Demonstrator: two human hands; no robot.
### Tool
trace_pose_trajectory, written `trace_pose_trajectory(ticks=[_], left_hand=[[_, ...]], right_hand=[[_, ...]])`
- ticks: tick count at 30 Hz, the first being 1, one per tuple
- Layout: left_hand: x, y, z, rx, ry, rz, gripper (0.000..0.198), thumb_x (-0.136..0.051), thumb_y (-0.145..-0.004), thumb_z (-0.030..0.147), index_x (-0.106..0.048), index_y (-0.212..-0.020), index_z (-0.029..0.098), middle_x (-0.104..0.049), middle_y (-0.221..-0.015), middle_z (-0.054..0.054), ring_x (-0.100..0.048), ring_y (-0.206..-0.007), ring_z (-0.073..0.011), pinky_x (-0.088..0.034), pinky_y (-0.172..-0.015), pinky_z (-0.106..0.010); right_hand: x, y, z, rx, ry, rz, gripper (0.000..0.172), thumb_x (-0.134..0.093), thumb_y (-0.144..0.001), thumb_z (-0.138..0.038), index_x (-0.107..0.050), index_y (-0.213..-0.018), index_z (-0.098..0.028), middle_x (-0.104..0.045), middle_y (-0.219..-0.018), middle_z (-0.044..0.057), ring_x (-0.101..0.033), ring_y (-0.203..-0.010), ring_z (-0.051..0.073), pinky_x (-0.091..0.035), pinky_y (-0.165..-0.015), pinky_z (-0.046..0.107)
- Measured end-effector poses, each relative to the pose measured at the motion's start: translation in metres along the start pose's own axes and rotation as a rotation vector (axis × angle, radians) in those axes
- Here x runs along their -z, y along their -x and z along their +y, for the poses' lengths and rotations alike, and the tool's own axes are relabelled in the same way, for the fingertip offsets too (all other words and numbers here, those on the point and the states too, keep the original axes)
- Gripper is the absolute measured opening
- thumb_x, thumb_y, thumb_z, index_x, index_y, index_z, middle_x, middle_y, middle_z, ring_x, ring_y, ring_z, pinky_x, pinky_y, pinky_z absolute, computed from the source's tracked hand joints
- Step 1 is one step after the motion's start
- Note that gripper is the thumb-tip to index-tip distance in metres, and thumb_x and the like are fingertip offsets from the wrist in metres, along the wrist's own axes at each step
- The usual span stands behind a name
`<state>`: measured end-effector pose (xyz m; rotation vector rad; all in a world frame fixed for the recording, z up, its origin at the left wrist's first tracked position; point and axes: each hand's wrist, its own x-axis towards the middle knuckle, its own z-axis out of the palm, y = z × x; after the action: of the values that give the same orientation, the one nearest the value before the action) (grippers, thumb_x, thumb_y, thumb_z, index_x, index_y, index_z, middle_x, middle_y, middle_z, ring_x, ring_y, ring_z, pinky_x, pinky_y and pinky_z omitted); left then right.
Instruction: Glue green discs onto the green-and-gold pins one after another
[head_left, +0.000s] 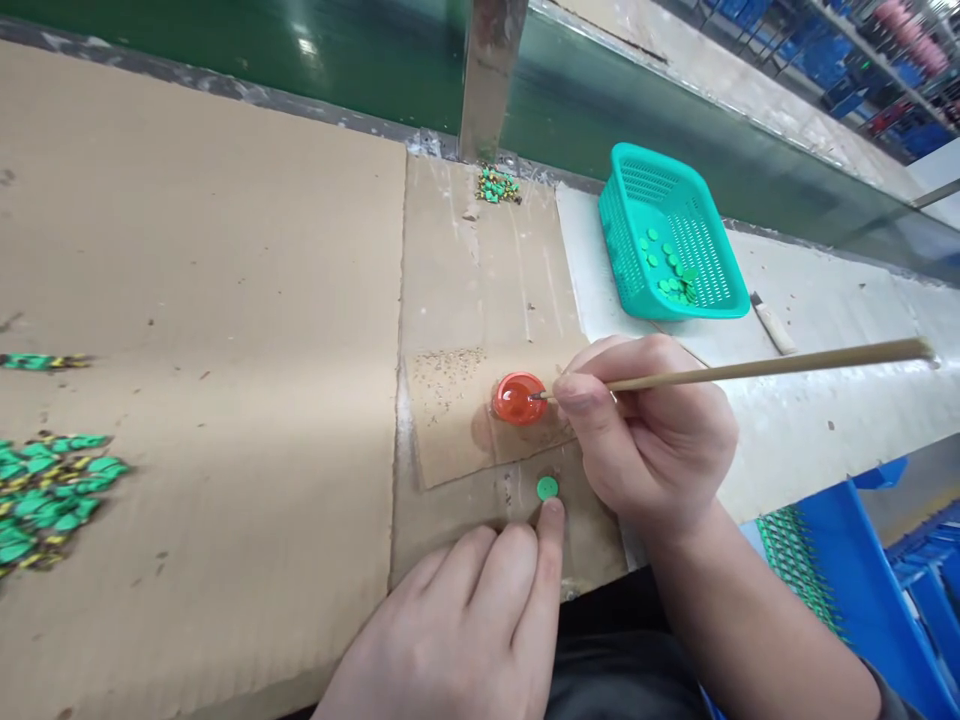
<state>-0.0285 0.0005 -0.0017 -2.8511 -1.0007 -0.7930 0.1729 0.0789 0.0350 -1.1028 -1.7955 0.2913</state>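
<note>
My right hand (652, 430) pinches a thin wooden brush (757, 370), its tip inside a small red cup (519, 398) of shiny liquid. The cup stands on a piece of cardboard (450, 440) dotted with brown specks. Just below, a round green disc (547, 487) lies flat, and the index fingertip of my left hand (472, 620) touches its lower edge. The other left fingers are curled against the surface; whether they enclose anything is hidden.
A teal basket (615, 250) with green discs stands at the back right, a flat tool (772, 325) beside it. Green and yellow pieces (45, 500) lie at the left, with a smaller pile (496, 185) at the back. A blue bin (862, 570) is at lower right.
</note>
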Motion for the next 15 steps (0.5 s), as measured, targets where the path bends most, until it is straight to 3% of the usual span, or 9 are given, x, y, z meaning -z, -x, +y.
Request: trace_pose_trajectory(ticks=[15], left_hand=[[-0.0067,-0.0007,0.003,0.033,0.011,0.09,0.038,-0.057,-0.109,0.007,-0.075,-0.143,0.002,-0.07,-0.091,-0.003,-0.066,-0.074,-0.0188,-0.051,-0.06,-0.037]], right_hand=[[-0.0038,-0.0036,0.0042,0.074,0.023,-0.001,0.033,-0.074,-0.117,-0.022,-0.066,-0.086,-0.024,-0.067,-0.077,-0.005,-0.065,-0.066,0.011,-0.051,-0.059,0.029]])
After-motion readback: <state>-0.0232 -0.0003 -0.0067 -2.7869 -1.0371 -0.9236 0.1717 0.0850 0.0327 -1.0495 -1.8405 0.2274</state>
